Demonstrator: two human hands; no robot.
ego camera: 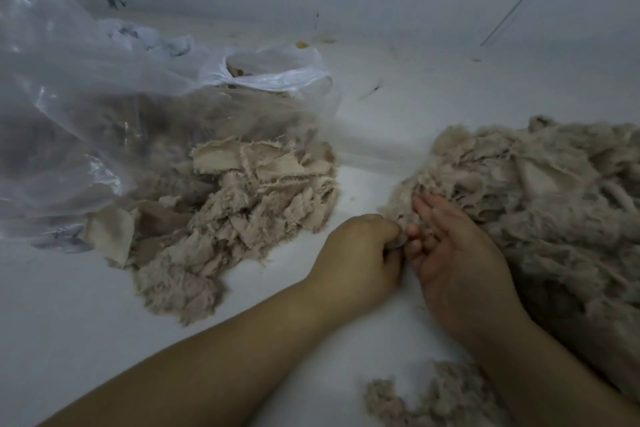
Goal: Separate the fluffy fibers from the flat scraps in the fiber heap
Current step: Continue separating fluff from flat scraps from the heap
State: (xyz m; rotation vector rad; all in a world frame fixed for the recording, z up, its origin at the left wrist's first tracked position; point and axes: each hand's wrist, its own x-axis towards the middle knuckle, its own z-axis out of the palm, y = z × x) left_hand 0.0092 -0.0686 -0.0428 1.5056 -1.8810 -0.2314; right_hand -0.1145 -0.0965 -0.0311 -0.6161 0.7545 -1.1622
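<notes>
Where a small fluffy tuft (pixel 429 392) lies nearest, left hand (pixel 360 253) curls round and pinches a wisp, right hand (pixel 460 253) lies flat-fingered on the matted fiber heap (pixel 540 204), likely steadying it; beyond, frayed flat scraps (pixel 249 163) piled by a clear plastic bag (pixel 86 97).

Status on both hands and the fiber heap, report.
Left hand pinching a tuft at the edge of the fiber heap. Right hand open, fingers on the same edge. Flat scraps piled left, apart. Nothing in the way.
</notes>
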